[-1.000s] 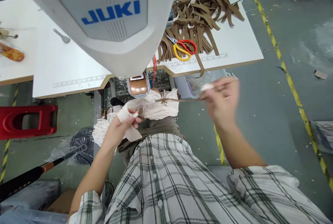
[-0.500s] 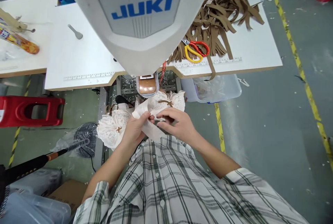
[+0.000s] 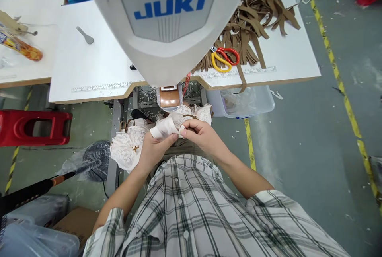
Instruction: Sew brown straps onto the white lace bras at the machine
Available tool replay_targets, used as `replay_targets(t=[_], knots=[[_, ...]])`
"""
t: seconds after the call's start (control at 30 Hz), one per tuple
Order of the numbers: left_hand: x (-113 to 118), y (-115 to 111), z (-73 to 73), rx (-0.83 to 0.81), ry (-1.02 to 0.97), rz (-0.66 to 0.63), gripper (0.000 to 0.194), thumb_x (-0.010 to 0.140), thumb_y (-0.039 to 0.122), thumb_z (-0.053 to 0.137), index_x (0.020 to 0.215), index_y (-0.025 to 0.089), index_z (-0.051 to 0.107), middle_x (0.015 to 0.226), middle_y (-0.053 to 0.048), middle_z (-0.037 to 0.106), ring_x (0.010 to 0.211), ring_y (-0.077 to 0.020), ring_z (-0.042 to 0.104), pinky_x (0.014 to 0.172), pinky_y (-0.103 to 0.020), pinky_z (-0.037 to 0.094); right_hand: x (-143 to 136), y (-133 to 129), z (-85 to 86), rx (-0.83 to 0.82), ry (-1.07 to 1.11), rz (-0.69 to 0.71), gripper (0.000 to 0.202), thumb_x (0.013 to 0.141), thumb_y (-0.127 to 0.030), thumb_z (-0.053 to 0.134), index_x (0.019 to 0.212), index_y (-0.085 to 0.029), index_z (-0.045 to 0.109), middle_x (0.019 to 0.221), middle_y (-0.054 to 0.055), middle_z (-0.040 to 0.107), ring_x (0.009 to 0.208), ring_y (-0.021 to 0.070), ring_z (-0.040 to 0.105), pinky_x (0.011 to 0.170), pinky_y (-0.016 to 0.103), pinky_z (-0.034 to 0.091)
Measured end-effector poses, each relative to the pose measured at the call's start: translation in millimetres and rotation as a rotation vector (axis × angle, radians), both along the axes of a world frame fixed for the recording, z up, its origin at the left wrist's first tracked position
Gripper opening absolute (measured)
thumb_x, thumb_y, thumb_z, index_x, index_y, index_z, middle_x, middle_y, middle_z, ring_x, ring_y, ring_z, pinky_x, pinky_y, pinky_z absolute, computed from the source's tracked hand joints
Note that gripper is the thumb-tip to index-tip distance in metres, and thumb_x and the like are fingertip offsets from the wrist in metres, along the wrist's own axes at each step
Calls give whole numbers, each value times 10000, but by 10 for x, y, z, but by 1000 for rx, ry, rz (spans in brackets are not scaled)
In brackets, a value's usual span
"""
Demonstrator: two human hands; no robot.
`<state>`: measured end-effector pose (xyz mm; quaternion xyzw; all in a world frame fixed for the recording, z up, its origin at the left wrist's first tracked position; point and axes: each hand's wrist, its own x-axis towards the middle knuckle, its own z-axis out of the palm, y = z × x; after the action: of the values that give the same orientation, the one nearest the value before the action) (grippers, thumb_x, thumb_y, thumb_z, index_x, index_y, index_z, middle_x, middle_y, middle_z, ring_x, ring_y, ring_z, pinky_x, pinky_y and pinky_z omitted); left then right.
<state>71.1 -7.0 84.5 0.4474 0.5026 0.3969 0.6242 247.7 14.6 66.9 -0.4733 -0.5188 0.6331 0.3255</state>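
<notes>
A strip of smooth white fabric point(image 3: 164, 129) lies rolled or folded between my two hands, just below the sewing machine's head. My left hand point(image 3: 155, 150) is closed on its lower left part, thumb on top. With thumb and fingertips, my right hand point(image 3: 202, 135) pinches the strip's right end. White lace pieces point(image 3: 127, 150) with small brown crossed ribbons spread over my lap to the left. More lace point(image 3: 203, 113) shows behind my right fingers. Whether strip and lace are joined I cannot tell.
The white sewing machine head point(image 3: 168, 46) overhangs my hands, its tan-and-clear end point(image 3: 169, 98) close behind the fabric. Brown fabric strips point(image 3: 246, 30) and red-yellow scissors point(image 3: 225, 59) lie on the white table point(image 3: 286, 58). A clear plastic bin point(image 3: 262, 104) stands below, a red stool point(image 3: 36, 127) left.
The fabric tail that hung below my hands is now gathered up between them. My right fingers have closed on its end; my left hand has turned flatter.
</notes>
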Motion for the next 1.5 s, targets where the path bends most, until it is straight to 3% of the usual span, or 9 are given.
replay_targets(t=[0.2, 0.3, 0.4, 0.6, 0.83, 0.93, 1.13, 1.3, 1.5], knots=[[78, 14, -10, -7, -69, 159, 317, 845, 332, 715, 1106, 152, 734, 1089, -87, 760, 1067, -261, 691, 975, -404, 544, -53, -111, 30, 522, -300, -257, 81, 886, -277, 621, 866, -215, 670, 794, 24, 665, 649, 133, 550, 611, 284, 458], [120, 13, 18, -2, -59, 209, 306, 849, 330, 713, 1098, 153, 738, 1108, -86, 759, 1096, -264, 686, 995, -404, 538, -82, -149, -9, 705, -369, -203, 114, 929, -241, 578, 948, -244, 691, 890, 44, 733, 801, 175, 653, 687, 310, 517], [139, 1, 34, 8, 20, 209, 321, 844, 340, 720, 1104, 153, 743, 1137, -85, 754, 1110, -264, 684, 996, -395, 540, -89, -133, -45, 759, -380, -170, 151, 941, -213, 568, 1013, -251, 696, 957, 45, 751, 885, 181, 675, 734, 310, 531], [123, -11, -1, 74, 222, 179, 336, 860, 363, 693, 1117, 153, 745, 1143, -70, 754, 1101, -257, 683, 1005, -388, 527, -49, -60, 2, 635, -387, -157, 126, 944, -259, 575, 904, -237, 692, 867, 35, 729, 778, 169, 650, 692, 300, 496], [12, 25, 25, 201, 337, -10, 281, 863, 330, 681, 1062, 147, 757, 1050, -68, 769, 1016, -246, 694, 944, -353, 534, 75, 60, 84, 448, -272, 56, 60, 813, -176, 635, 762, -204, 623, 697, -21, 578, 616, 108, 509, 594, 242, 381], [-10, 7, 12, 240, 346, -14, 229, 831, 322, 714, 969, 151, 778, 968, -68, 778, 929, -253, 707, 890, -361, 553, 104, 80, 87, 434, -224, 130, 87, 774, -134, 609, 725, -200, 581, 692, -29, 555, 610, 100, 476, 588, 234, 355], [4, 19, -16, 179, 240, 22, 234, 789, 355, 752, 898, 150, 782, 875, -66, 773, 911, -265, 702, 888, -385, 557, 112, 73, 74, 461, -263, 215, 86, 847, -181, 557, 766, -193, 582, 721, -12, 542, 677, 120, 468, 625, 247, 332], [-16, 102, 19, 41, 188, -112, 290, 833, 383, 713, 999, 148, 751, 977, -64, 761, 931, -228, 684, 879, -335, 538, 81, 25, 64, 379, -273, 129, 127, 836, -200, 568, 713, -192, 537, 678, -25, 498, 637, 112, 447, 600, 248, 322], [-36, 153, 91, 168, 304, -101, 227, 874, 345, 667, 916, 144, 762, 887, -55, 757, 857, -206, 675, 836, -305, 517, 139, 29, 39, 237, -157, 80, 126, 871, -286, 581, 881, -187, 658, 786, 9, 633, 646, 116, 521, 616, 256, 410]])
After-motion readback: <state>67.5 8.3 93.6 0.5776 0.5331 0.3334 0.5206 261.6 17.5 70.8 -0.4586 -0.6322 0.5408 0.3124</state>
